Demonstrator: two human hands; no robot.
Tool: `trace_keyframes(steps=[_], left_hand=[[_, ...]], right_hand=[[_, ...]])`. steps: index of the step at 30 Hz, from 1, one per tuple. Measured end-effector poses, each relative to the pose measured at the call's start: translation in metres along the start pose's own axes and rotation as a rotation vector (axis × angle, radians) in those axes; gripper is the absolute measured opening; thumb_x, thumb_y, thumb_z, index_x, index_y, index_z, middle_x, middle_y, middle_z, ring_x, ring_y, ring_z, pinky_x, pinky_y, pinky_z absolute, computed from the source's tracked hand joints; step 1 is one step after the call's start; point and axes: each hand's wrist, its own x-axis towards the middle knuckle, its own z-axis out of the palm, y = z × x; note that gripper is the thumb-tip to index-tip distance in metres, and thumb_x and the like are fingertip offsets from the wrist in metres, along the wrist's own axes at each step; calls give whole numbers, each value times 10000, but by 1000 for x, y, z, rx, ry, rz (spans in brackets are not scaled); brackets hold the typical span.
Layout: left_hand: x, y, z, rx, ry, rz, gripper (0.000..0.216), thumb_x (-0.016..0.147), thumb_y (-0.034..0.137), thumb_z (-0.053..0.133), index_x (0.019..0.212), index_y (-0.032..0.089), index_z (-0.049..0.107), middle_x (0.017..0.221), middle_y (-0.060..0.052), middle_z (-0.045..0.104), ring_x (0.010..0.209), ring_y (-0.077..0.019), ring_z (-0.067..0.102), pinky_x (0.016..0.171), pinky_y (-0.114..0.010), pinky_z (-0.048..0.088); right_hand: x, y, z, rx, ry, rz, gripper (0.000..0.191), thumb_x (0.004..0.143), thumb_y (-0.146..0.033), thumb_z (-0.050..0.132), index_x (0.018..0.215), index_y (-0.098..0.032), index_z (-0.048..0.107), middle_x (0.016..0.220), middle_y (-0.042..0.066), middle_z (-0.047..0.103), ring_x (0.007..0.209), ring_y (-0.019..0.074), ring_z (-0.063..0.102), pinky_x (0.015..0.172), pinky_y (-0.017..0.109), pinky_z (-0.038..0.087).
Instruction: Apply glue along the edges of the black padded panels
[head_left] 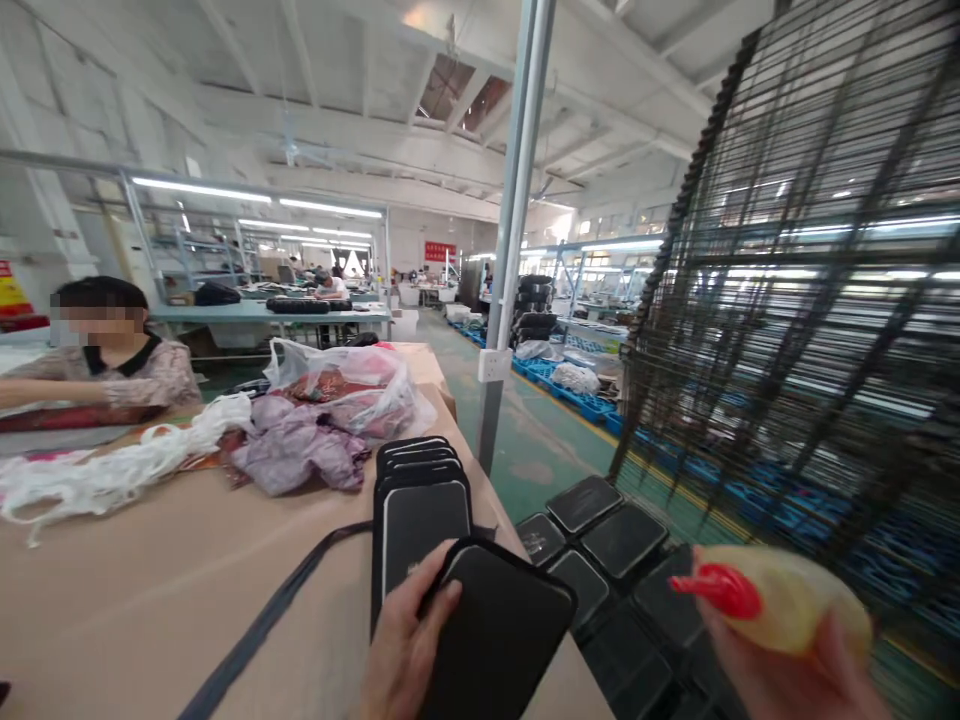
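Note:
My left hand (409, 635) grips the upper left edge of a black rounded panel (504, 625), thumb on its face. Just behind it, a stack of similar black panels (424, 520) lies on the table, the top one showing a pale line round its border. At the lower right my right hand (787, 665) is wrapped round a squeeze bottle (806, 600) with yellowish contents and a red nozzle that points left. The bottle is held apart from the panel, out beyond the table's edge.
Several black panels (626, 540) lie to the right below the table, near a tall wire rack (757, 300). A dark strap (277, 620), white cord (142, 455), purple cloth (300, 440) and a plastic bag (375, 385) lie on the table (112, 600). A person (105, 350) sits at left.

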Motion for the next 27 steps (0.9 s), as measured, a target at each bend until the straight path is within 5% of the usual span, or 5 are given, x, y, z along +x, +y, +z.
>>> trace_keyframes(steps=[5,9,12,18,27], left_hand=[[-8,87,-4,404,-617,89,308,812,288,550,1084,208,671,959,-13,695,901,-192,595,777,-218,441],[-12,113,-3,488,-985,73,263,787,236,574,1008,167,699,827,6,673,774,-157,576,661,-179,407],[-11,122,-1,424,-1195,101,275,784,243,600,1017,141,706,874,-9,682,819,-171,590,689,-180,422],[-10,127,-3,337,-1373,132,596,760,457,640,1167,22,632,1062,-107,673,954,-231,611,764,-202,463],[-12,133,-10,336,-1509,225,680,770,498,613,1184,-41,599,1111,-153,656,1014,-266,615,853,-213,445]], right_hand=[[-12,-49,45,148,-338,-74,580,647,-546,750,1161,-322,600,1137,34,643,1045,290,590,1006,481,382],[-17,-60,52,37,-773,-64,610,647,-462,790,1204,-350,568,1120,32,652,1021,320,602,888,486,487],[-23,-59,56,-24,-939,-15,542,642,-450,792,1139,-317,622,1065,41,672,949,339,632,795,472,537],[-42,-51,71,-39,-1096,64,520,650,-445,783,1125,-299,630,1033,44,676,908,340,645,763,462,545],[-61,-48,83,-69,-1165,86,545,630,-411,802,1131,-288,628,1001,60,669,879,330,650,732,441,548]])
